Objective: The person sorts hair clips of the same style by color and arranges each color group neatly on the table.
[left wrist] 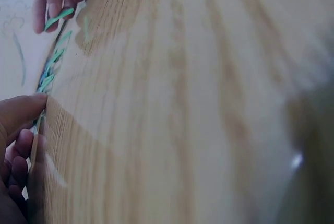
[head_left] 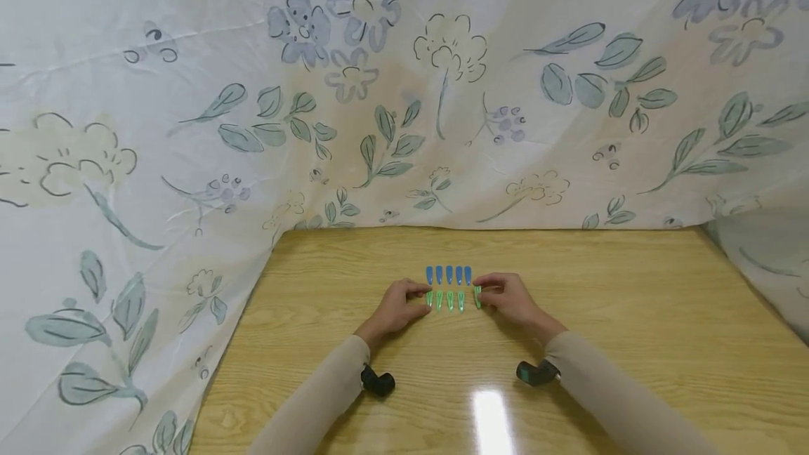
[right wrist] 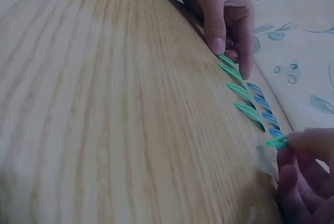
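Observation:
On the wooden table lies a row of several blue snap hair clips (head_left: pixel 449 274), with several green snap hair clips (head_left: pixel 450 301) in a row on the near side. My left hand (head_left: pixel 398 306) is at the row's left end, thumb and forefinger pinching the leftmost green hair clip (right wrist: pixel 226 59) by its two ends. At the right end, my right hand (head_left: pixel 508 297) pinches another green hair clip (right wrist: pixel 276 141) between thumb and fingers, a small gap away from the others. The right wrist view shows this clip raised at a slant.
A floral cloth (head_left: pixel 442 125) hangs behind the table (head_left: pixel 442 364) and along its left side. Dark wrist cameras (head_left: pixel 379 380) sit under both sleeves. Light glares off the tabletop near the front.

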A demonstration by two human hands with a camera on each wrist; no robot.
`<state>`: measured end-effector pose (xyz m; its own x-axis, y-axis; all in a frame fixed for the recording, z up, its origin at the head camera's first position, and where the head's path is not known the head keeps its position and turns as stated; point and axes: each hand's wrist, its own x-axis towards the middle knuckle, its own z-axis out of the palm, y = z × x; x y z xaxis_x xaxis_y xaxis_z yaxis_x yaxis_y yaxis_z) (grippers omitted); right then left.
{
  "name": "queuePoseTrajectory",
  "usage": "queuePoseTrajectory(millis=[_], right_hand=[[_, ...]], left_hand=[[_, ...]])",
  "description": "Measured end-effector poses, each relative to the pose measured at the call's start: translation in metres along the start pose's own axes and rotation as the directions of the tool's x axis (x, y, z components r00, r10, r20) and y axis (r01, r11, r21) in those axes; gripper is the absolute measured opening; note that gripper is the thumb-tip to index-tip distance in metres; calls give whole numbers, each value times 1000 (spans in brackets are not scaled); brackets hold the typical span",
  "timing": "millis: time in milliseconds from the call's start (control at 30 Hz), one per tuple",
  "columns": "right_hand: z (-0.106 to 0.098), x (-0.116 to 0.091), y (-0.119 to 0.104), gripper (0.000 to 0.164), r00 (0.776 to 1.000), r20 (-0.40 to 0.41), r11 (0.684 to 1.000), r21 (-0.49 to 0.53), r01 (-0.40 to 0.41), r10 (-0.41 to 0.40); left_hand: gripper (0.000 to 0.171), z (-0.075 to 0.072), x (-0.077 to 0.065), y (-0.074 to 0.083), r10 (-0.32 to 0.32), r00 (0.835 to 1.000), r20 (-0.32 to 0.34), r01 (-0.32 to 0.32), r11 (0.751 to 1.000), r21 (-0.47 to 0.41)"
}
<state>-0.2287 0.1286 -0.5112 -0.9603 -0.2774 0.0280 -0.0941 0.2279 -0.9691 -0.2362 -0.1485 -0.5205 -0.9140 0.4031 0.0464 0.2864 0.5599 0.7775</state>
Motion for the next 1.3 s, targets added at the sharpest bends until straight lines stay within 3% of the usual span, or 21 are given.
queuePoseTrajectory(millis=[267, 500, 1300], right_hand=[[8, 7, 3, 23, 1000, -6, 992, -128, 5, -6], [11, 7, 5, 23, 1000, -19, 949, -315, 3, -9], [12, 1, 7, 22, 997, -2, 920, -383, 76, -83]], left_hand=[[39, 0, 0, -2, -10, 1000, 15, 10, 1000, 6], [40, -1, 1, 0, -12, 1000, 20, 11, 1000, 22], [40, 1, -4, 2, -12, 1000, 1, 12, 1000, 22]])
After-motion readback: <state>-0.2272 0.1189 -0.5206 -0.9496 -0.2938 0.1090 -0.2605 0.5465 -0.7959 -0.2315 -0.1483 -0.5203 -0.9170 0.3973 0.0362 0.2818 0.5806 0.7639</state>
